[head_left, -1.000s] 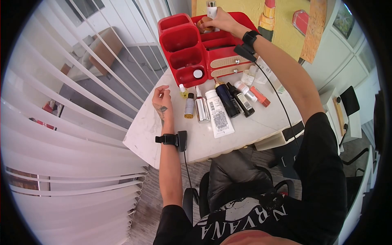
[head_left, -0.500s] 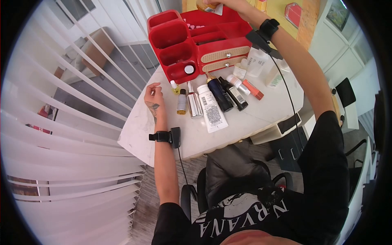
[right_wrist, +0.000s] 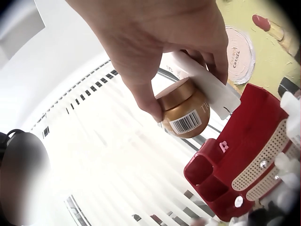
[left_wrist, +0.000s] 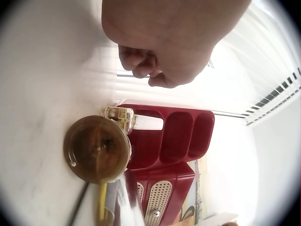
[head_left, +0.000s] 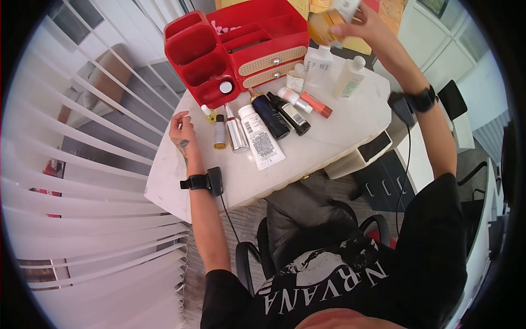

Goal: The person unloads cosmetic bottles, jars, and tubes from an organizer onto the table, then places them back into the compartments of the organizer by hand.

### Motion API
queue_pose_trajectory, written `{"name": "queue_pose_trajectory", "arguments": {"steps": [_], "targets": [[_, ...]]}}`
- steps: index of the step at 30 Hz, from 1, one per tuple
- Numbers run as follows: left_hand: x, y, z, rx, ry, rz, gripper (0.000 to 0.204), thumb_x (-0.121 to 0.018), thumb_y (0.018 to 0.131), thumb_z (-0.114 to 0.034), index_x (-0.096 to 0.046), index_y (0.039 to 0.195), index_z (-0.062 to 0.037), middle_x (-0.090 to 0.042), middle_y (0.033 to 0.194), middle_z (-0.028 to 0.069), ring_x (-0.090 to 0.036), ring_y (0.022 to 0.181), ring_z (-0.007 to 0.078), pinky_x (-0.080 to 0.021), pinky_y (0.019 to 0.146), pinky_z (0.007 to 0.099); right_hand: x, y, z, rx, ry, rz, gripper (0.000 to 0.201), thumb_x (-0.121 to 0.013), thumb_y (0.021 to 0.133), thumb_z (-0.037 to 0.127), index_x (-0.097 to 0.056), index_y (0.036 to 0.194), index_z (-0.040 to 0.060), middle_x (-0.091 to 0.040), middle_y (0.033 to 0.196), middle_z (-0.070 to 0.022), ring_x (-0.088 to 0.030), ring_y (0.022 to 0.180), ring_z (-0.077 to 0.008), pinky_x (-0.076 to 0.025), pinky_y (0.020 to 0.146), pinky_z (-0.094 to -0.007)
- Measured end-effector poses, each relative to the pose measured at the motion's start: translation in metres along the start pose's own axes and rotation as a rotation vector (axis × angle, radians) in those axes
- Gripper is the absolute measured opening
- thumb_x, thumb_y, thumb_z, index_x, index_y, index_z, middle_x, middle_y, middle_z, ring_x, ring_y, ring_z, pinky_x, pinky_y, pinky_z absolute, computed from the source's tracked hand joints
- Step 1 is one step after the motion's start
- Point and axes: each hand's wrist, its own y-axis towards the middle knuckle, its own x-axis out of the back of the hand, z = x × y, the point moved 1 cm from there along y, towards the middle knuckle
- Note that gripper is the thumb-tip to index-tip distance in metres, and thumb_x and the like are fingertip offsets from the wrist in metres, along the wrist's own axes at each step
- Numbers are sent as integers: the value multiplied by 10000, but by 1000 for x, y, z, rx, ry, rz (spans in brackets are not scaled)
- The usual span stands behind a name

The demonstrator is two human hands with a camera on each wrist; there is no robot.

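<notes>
In the head view my right hand [head_left: 368,27] is raised above the back right of the table, pinching a gold jar [head_left: 324,27] together with a white tube [head_left: 346,10]. The right wrist view shows the thumb against the gold jar [right_wrist: 187,109], which has a barcode label, and the fingers round the white tube [right_wrist: 207,84]. My left hand [head_left: 182,130] rests on the table's left side, fingers loosely curled around nothing. Near it lie a small yellow bottle [head_left: 208,113] and a dark-capped bottle [head_left: 219,132]. The red organizer [head_left: 204,52] stands behind them.
On the white table [head_left: 175,186] lie a silver bottle [head_left: 236,133], a white tube [head_left: 259,140], dark bottles [head_left: 271,117] and an orange box [head_left: 316,105]. Clear bottles [head_left: 349,78] stand at the right. Vertical blinds [head_left: 98,175] hang on the left; a chair [head_left: 307,219] is below.
My right hand has lifted the gold jar and white tube out of the red organizer and carried them to the right. The left hand stays on the table, while the head view has shifted.
</notes>
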Motion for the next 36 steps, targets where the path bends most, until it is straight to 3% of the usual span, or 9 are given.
{"name": "queue_pose_trajectory", "arguments": {"steps": [1,2,3,5,12,18,21,27,36], "targets": [[0,0,-2,-9,4,-9,176,-639,889,-84,-743,1031,-73,-563,752,-33,-483,597,47,-343,509,219,11,-9,-9,-74,-223,-5,875,-871,759,410,-496,1446,20,-623,1363,-145,-612,1242,-250,-446,1090,-363],[-1,-1,-3,-3,5,-7,176,-639,889,-84,-743,1031,-73,-563,752,-33,-483,597,47,-343,509,219,12,-28,-8,-126,-196,-19,919,-873,764,395,-456,1507,49,-592,1422,-127,-580,1304,-249,-407,1139,-379],[-1,-1,-3,3,7,-9,175,-641,889,-83,-743,1031,-74,-563,754,-31,-482,597,48,-344,509,220,8,-42,-3,-93,-191,-52,926,-905,733,407,-466,1423,-27,-675,1257,-169,-682,1146,-264,-512,1029,-354],[-1,-2,-4,13,13,-10,173,-643,890,-83,-744,1030,-76,-563,755,-29,-481,597,49,-344,508,221,11,-71,-10,-199,0,45,852,-890,777,230,-446,1472,19,-593,1420,-112,-575,1320,-237,-418,1142,-372],[-2,-2,-3,25,-19,3,176,-647,886,-62,-742,1034,-78,-561,760,-30,-486,621,48,-334,508,213,-24,-156,-66,-352,64,-53,926,-919,737,144,-393,1487,5,-610,1369,-93,-576,1308,-216,-401,1173,-386],[-3,-6,-4,17,-4,10,166,-645,890,-60,-738,1027,-71,-545,740,-33,-479,617,44,-327,504,210,-46,-174,-93,-391,-403,-127,927,-946,650,344,-438,1318,-51,-655,1033,-222,-673,953,-313,-526,812,-425],[-2,-4,-5,30,-17,13,163,-648,891,-61,-737,1027,-69,-540,740,-33,-472,611,43,-320,500,207,-57,-168,-77,-532,-480,-70,865,-938,673,272,-436,1306,-35,-650,1103,-232,-652,1040,-331,-508,917,-415],[-3,-7,-7,32,-10,6,158,-649,895,-66,-737,1026,-67,-534,734,-31,-464,604,41,-309,494,208,-67,-160,-94,-438,-527,-40,936,-910,695,296,-386,1373,-80,-658,1071,-295,-675,991,-439,-531,844,-455],[-2,-5,-5,32,-6,18,158,-644,901,-70,-734,1031,-65,-534,744,-34,-469,610,43,-313,497,209,-68,-158,-120,-325,-400,-127,1000,-937,691,266,-346,1419,-78,-621,1263,-277,-634,1186,-402,-505,1011,-430]]}}
